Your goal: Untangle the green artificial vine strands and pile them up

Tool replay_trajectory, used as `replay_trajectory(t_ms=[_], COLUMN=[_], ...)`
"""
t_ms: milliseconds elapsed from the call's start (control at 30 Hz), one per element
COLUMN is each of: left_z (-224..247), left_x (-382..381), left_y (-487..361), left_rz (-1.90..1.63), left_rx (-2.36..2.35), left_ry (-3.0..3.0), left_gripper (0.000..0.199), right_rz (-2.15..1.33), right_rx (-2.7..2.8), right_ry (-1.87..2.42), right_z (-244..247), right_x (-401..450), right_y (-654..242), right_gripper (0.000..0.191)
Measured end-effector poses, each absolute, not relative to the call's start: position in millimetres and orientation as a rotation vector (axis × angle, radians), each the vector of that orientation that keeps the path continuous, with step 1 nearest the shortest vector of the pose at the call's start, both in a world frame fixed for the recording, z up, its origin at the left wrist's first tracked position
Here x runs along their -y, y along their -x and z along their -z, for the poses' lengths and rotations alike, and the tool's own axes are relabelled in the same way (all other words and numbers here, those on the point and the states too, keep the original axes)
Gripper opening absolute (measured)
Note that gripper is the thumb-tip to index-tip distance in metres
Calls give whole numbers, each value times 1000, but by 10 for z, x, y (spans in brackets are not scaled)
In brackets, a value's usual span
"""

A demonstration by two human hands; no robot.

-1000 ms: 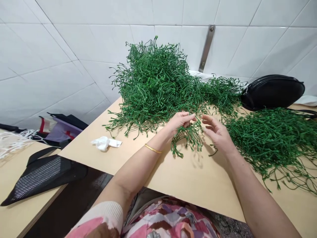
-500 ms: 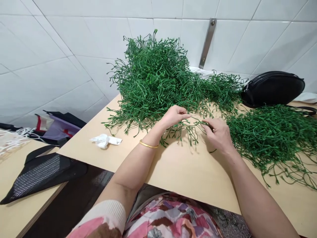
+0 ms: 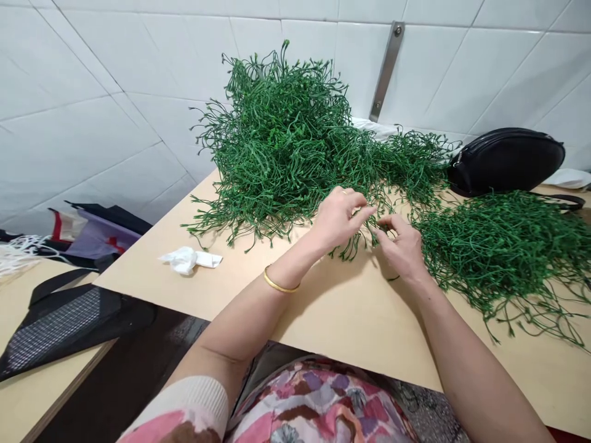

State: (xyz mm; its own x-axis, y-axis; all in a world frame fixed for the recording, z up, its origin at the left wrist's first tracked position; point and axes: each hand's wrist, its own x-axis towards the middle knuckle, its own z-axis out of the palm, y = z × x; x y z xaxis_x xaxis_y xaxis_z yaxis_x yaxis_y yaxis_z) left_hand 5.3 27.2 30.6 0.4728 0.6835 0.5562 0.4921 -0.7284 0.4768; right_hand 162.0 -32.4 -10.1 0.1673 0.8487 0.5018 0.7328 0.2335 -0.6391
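Observation:
My left hand (image 3: pixel 340 216), with a gold bangle at the wrist, is closed on a small bunch of thin green plastic-looking sprigs (image 3: pixel 353 246) with budded tips. The fingers and thumb of my right hand (image 3: pixel 402 247) pinch the right side of the same bunch, close to the left fingertips. Both hands sit just above the table, and their fingers partly hide the stems. Behind them rises a big tangled heap of like sprigs (image 3: pixel 281 141). A lower pile of sprigs (image 3: pixel 503 252) lies to the right of my right hand.
On the wooden table (image 3: pixel 332 314) are a crumpled white tissue (image 3: pixel 187 260) at left and a black bag (image 3: pixel 508 161) at back right. A black mesh-patterned bag (image 3: pixel 64 326) lies on a separate surface at left. The tiled wall (image 3: pixel 184 49) carries a metal bracket (image 3: pixel 386 74).
My left hand has moved right, toward my right hand, and the gap between them has narrowed. The bunch is now drawn closer together. The view has tilted slightly.

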Motion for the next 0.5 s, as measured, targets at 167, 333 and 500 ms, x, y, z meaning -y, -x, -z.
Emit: replay_trajectory(t_ms=[167, 333, 500], left_z=[-160, -87, -105], left_x=[-229, -271, -254], left_y=[-161, -169, -166], left_rz=[-647, -588, -597], left_rx=[-1169, -1162, -1151], left_ry=[-2665, -2722, -2754], left_gripper=[21, 16, 15], right_rz=[-138, -66, 28], right_rx=[1701, 1715, 1760], right_ry=[1435, 1416, 1423], right_z=[116, 125, 110], right_x=[316, 302, 304], right_y=[-1634, -1687, -1682], right_gripper=[9, 10, 10])
